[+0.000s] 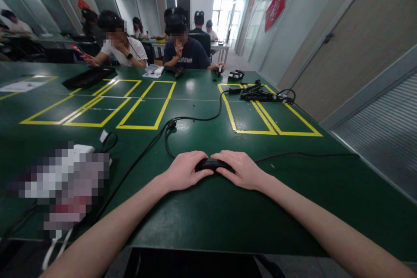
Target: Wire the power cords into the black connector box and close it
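Note:
A black elongated block [213,164] with a cord at each end, looking like a power adapter, lies on the green table in front of me. My left hand [188,169] is wrapped round its left end, thumb along the near side. Round the right end are the fingers and thumb of my right hand [241,169]. Its ends are hidden under both hands. From beside my left hand a black cord [167,141] loops up to a dark plug-like lump [171,125]. Another black cord [302,154] runs off to the right.
Yellow tape rectangles [156,127] mark the green table [195,226]. Tangled black cables and gear [257,93] lie at the far right. Blurred items [78,186] and a long cord are at my left. Across the table sit two people [185,54], near a black tray [89,78].

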{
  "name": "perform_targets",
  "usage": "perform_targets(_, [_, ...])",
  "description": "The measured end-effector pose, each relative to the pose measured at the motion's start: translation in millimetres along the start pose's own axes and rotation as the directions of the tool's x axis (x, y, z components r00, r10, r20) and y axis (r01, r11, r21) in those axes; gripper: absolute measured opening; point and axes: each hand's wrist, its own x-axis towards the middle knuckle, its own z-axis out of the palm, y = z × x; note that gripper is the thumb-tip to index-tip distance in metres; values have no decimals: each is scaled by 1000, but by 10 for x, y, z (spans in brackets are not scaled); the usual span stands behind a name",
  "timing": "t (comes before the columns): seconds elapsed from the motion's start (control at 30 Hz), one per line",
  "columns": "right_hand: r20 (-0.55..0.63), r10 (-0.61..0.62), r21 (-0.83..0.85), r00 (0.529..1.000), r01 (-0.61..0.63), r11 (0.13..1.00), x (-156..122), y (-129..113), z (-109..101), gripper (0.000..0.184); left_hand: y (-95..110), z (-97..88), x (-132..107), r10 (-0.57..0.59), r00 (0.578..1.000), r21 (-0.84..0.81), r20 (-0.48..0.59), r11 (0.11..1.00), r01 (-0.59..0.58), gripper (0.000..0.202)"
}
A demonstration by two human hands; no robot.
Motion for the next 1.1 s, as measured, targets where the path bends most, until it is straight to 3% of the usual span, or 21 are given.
perform_targets(0.13, [119,26,-70,993,-18,997,6,-14,7,37,17,7,6,-17,1000,-18,-7,1000,16,28])
perform_targets(0.27, [130,72,-86,989,-61,994,10,-1,19,38,9,10,9,-35,999,-46,-15,998,34,26])
perform_targets(0.43, [191,38,-156,981,-8,988,5,-1,33,51,-13,21,5,2,1000,-79,-20,997,-4,22])
perform_targets(0.53, [139,82,-116,987,-66,991,-28,71,9,53,-42,13,6,75,986,-67,-148,994,-86,34])
perform_targets(0.63, [-65,207,47,976,-205,978,-88,276,-76,52,-69,-19,0,190,922,-1,-338,979,-202,42])
perform_targets(0.7, [-243,327,201,913,-283,938,-149,484,-170,49,-74,-43,-12,229,872,39,-432,971,-235,41])
perform_targets(0.77, [-368,480,325,797,-373,869,-233,723,-285,51,-69,-54,-27,225,865,24,-448,971,-240,43])
perform_targets(0.87, [-463,686,455,561,-515,727,-395,1058,-466,62,-56,-27,-46,199,925,-75,-325,969,-235,52])
perform_targets(0.93, [-573,686,430,449,-548,718,-508,1225,-564,64,-48,11,-52,192,958,-122,-214,968,-221,58])
perform_targets(1.03, [-694,579,245,429,-616,749,-664,1385,-650,59,-42,64,-54,192,975,-142,-116,968,-207,60])
perform_targets(1.1, [-688,593,164,418,-707,688,-766,1458,-672,57,-47,79,-55,197,977,-142,-88,968,-208,58])
